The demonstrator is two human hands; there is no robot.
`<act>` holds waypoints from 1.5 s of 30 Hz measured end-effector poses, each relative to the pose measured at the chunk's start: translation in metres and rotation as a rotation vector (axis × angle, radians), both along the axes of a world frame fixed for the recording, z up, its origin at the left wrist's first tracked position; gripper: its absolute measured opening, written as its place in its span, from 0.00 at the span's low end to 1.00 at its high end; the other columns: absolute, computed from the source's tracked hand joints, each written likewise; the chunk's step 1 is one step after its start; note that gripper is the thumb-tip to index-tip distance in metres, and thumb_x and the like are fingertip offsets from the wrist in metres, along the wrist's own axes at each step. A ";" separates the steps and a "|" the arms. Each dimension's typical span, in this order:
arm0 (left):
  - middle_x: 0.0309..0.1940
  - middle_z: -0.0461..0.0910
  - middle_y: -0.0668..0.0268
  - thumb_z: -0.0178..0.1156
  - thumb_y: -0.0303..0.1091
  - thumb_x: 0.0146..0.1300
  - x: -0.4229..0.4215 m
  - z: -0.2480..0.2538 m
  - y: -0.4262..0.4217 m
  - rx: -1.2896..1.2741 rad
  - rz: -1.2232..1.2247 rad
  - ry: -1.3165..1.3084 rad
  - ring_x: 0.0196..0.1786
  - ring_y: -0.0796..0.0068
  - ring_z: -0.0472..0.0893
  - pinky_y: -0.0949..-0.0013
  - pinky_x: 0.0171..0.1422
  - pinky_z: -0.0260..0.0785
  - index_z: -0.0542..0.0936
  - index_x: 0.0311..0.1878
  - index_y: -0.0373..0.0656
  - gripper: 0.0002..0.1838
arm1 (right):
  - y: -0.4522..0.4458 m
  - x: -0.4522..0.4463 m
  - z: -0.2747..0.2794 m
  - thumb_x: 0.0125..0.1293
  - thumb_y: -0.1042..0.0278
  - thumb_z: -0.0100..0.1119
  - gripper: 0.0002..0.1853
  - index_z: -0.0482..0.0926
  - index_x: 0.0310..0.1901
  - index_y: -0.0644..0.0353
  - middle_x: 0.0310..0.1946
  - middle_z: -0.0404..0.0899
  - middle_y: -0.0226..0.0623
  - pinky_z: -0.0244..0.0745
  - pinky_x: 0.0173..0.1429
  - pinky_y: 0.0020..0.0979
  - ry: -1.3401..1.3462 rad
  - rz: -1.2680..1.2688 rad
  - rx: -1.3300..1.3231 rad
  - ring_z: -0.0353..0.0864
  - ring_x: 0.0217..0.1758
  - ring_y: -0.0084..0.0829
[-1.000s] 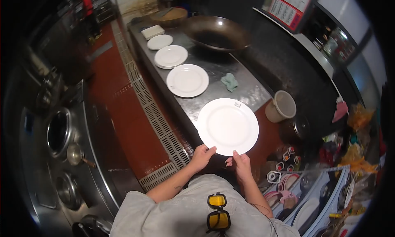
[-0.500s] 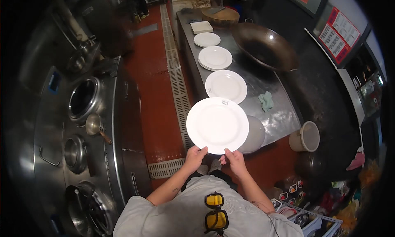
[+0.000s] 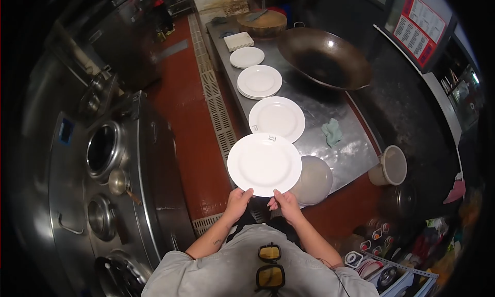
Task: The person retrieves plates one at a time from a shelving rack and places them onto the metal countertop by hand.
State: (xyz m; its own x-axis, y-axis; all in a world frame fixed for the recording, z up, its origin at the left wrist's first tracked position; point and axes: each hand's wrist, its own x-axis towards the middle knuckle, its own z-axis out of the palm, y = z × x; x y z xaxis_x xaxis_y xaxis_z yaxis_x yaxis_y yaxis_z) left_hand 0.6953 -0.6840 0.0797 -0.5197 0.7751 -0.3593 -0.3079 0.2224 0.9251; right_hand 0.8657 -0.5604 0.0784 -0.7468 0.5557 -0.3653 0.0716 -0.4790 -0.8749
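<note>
Both my hands hold one white plate (image 3: 264,163) by its near rim, tilted toward me in front of my body. My left hand (image 3: 238,203) grips the rim with its thumb on top, left of the middle. My right hand (image 3: 285,203) pinches the rim farther right, thumb on top. Just beyond, another white plate (image 3: 277,117) rests on the steel table and is partly overlapped by the held one. To its lower right is a round, greyish, translucent lid or dish (image 3: 313,181), partly hidden by the held plate.
Along the steel table (image 3: 350,147) stand stacked plates (image 3: 259,81), an oval plate (image 3: 247,57), square dishes (image 3: 238,40), a chopping block (image 3: 261,23), a large wok (image 3: 325,59) and a green cloth (image 3: 331,132). A bucket (image 3: 389,165) is at right, a stove (image 3: 131,194) at left. A person (image 3: 161,11) stands far off.
The view has shifted, so the table things appear farther left. The held plate sits slightly lower in view, and both hands keep their grip on its rim.
</note>
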 end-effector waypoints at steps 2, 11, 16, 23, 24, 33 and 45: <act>0.28 0.76 0.75 0.57 0.37 0.73 -0.017 -0.006 0.007 0.002 -0.048 -0.026 0.27 0.88 0.66 0.79 0.31 0.58 0.81 0.40 0.40 0.11 | 0.003 -0.013 -0.002 0.77 0.52 0.52 0.23 0.80 0.32 0.64 0.25 0.82 0.36 0.73 0.35 0.23 -0.016 -0.062 0.003 0.79 0.27 0.23; 0.30 0.75 0.74 0.55 0.40 0.75 -0.122 -0.063 0.061 0.062 -0.287 -0.194 0.28 0.87 0.65 0.80 0.33 0.57 0.79 0.43 0.40 0.12 | 0.028 -0.095 -0.025 0.76 0.50 0.52 0.27 0.82 0.27 0.66 0.22 0.82 0.38 0.73 0.34 0.24 -0.100 -0.213 -0.012 0.79 0.24 0.24; 0.32 0.76 0.72 0.55 0.42 0.76 -0.153 -0.050 0.094 0.043 -0.365 -0.103 0.29 0.86 0.66 0.78 0.34 0.60 0.78 0.43 0.40 0.14 | 0.035 -0.129 -0.036 0.76 0.52 0.53 0.21 0.78 0.36 0.66 0.27 0.83 0.38 0.74 0.34 0.24 -0.190 -0.378 -0.070 0.80 0.26 0.25; 0.36 0.78 0.70 0.59 0.43 0.72 -0.186 -0.066 0.141 -0.146 -0.487 -0.077 0.31 0.85 0.69 0.78 0.36 0.64 0.76 0.45 0.39 0.15 | 0.044 -0.161 -0.029 0.75 0.57 0.53 0.14 0.74 0.47 0.61 0.34 0.83 0.34 0.74 0.36 0.23 -0.251 -0.456 -0.118 0.81 0.31 0.22; 0.36 0.78 0.70 0.59 0.43 0.71 -0.188 -0.065 0.146 -0.157 -0.488 -0.108 0.31 0.85 0.70 0.78 0.37 0.64 0.76 0.45 0.39 0.15 | 0.045 -0.163 -0.025 0.75 0.58 0.53 0.13 0.74 0.48 0.60 0.35 0.83 0.33 0.74 0.37 0.23 -0.260 -0.451 -0.115 0.81 0.32 0.22; 0.41 0.78 0.65 0.63 0.32 0.64 -0.198 -0.069 0.162 -0.156 -0.551 -0.104 0.34 0.82 0.74 0.78 0.36 0.67 0.65 0.66 0.32 0.30 | 0.024 -0.144 -0.025 0.75 0.58 0.54 0.13 0.77 0.49 0.60 0.37 0.82 0.32 0.74 0.43 0.24 -0.286 -0.429 -0.125 0.79 0.35 0.21; 0.40 0.80 0.62 0.62 0.31 0.61 -0.197 -0.061 0.190 -0.093 -0.573 -0.077 0.35 0.80 0.74 0.76 0.38 0.68 0.59 0.70 0.24 0.37 | -0.010 -0.120 -0.005 0.74 0.58 0.55 0.13 0.77 0.49 0.59 0.38 0.82 0.31 0.74 0.46 0.24 -0.298 -0.471 -0.082 0.78 0.38 0.20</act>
